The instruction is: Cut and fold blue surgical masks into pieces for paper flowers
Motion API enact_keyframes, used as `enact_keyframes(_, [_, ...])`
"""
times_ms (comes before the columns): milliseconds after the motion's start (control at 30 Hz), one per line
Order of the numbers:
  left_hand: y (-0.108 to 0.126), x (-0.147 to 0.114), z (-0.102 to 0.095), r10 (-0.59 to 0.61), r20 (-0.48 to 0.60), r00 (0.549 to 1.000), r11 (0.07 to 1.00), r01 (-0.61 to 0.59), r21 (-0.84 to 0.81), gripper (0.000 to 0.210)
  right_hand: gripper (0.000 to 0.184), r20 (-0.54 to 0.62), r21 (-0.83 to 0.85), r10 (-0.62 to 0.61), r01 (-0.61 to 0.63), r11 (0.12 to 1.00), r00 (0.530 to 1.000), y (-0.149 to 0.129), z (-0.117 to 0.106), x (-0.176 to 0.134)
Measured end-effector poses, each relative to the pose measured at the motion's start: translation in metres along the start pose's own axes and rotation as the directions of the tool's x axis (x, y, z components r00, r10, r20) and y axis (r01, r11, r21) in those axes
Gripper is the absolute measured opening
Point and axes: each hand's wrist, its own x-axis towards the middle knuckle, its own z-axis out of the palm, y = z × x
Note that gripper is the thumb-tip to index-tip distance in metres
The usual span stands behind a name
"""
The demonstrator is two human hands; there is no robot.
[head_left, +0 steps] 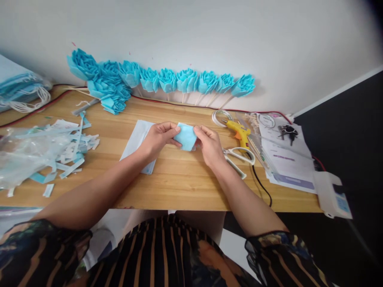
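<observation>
Between my two hands is a small light-blue piece of fabric [186, 137], held up above the table. My left hand [160, 137] pinches its left edge between thumb and fingers. On the opposite edge, the thumb and fingers of my right hand [208, 143] are closed on the same piece. Under my left wrist lies a pale blue-white stack of flat sheets [134, 137], partly covered by the hand and forearm. A pair of scissors [239, 155] with white handles rests just right of my right wrist, its blades mostly hidden.
Blue handmade flowers [187, 81] on sticks lean along the wall. A yellow glue gun [239, 131], a tape roll [222, 118], papers [287, 159] and keys [289, 133] lie right. Left are a plastic bag [24, 159], cut strips [73, 167] and stacked face masks [20, 89].
</observation>
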Motion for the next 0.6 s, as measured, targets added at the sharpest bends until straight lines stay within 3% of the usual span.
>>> enact_keyframes(133, [0.0000, -0.0009, 0.0007, 0.012, -0.007, 1.000, 1.000, -0.011, 0.025, 0.036, 0.042, 0.030, -0.017, 0.066, -0.065, 0.998, 0.997, -0.0023, -0.0031, 0.0028])
enact_keyframes(300, [0.0019, -0.0033, 0.0060, 0.008, 0.010, 1.000, 0.997, -0.009, 0.079, 0.039, 0.042, 0.054, -0.093, 0.055, -0.050, 0.994, 0.997, -0.0068, -0.0011, 0.0005])
enact_keyframes(600, [0.0024, -0.0040, 0.0071, 0.005, 0.012, 1.000, 0.991, -0.007, 0.137, 0.034, 0.032, 0.008, -0.304, -0.154, 0.149, 0.941, 0.988, 0.0004, -0.0009, -0.0038])
